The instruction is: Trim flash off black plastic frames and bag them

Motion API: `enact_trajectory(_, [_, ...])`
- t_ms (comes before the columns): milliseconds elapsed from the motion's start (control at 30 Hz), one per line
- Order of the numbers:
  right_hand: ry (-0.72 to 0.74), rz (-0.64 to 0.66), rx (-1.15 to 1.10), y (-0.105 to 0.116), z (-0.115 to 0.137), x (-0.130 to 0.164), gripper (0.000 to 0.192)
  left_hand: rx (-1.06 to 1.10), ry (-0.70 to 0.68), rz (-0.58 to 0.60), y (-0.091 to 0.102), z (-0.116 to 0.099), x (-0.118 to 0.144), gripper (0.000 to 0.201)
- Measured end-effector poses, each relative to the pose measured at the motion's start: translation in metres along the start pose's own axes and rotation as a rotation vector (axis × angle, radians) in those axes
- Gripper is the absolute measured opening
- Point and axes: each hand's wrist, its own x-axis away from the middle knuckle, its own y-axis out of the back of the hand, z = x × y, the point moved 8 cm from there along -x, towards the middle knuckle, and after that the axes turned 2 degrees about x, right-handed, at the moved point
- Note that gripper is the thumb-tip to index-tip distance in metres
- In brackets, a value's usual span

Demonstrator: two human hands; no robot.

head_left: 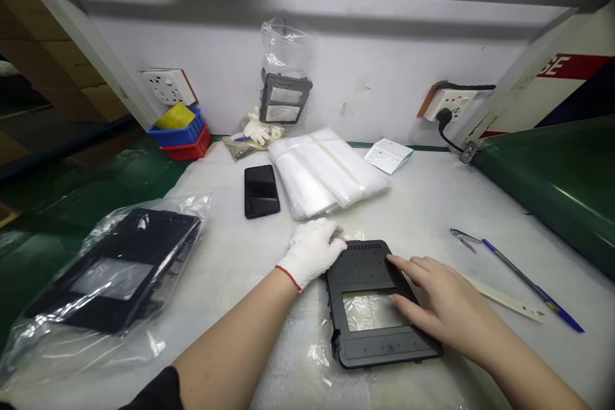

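In front of me on the table lies a black plastic panel point(365, 343) with a rectangular window and small clips along its side. My left hand point(312, 248), in a white knit glove with a red cuff, grips the panel's upper left corner with curled fingers. My bare right hand point(435, 298) rests over the panel's right edge, index finger and thumb stretched out and apart. The index fingertip touches the upper right side, and the thumb tip is by the window. Clear plastic film shows under and around the panel.
A bagged black panel point(113, 269) lies at left. A phone point(262, 191) and a stack of clear bags point(331, 170) are behind. At right lie a pen point(531, 285), a pale strip point(509, 300) and small metal snips point(464, 239). Bins point(185, 138) stand back left.
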Motion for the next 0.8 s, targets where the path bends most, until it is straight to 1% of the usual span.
enact_trajectory(67, [0.009,0.010,-0.011,0.001,0.001,-0.003,0.043,-0.005,-0.002,0.001,0.000,0.000,0.000,0.026])
enact_trajectory(200, [0.078,0.018,-0.025,0.006,0.005,-0.003,0.035,-0.009,-0.010,0.001,-0.001,0.000,-0.002,0.027])
enact_trajectory(300, [0.103,0.030,-0.054,0.013,0.011,0.006,0.028,-0.004,-0.013,0.009,-0.003,0.001,-0.004,0.028])
enact_trajectory(400, [0.235,0.010,-0.148,0.021,0.032,0.023,0.022,-0.004,-0.016,0.013,-0.005,0.001,-0.004,0.028])
enact_trajectory(500, [0.348,0.026,-0.191,0.019,0.052,0.042,0.027,-0.013,-0.020,0.010,-0.005,0.001,-0.003,0.028])
enact_trajectory(567, [0.360,0.019,-0.173,0.015,0.057,0.050,0.032,-0.019,-0.019,0.010,-0.005,0.000,-0.003,0.027])
enact_trajectory(667, [0.372,-0.057,-0.158,0.016,0.059,0.056,0.032,-0.021,-0.016,0.012,-0.006,0.000,-0.003,0.027])
enact_trajectory(733, [0.375,-0.080,-0.149,0.016,0.060,0.057,0.029,-0.020,-0.014,0.009,-0.006,0.001,-0.003,0.028])
enact_trajectory(800, [0.366,-0.075,-0.144,0.016,0.063,0.056,0.021,-0.019,-0.013,0.002,-0.006,0.001,-0.003,0.027])
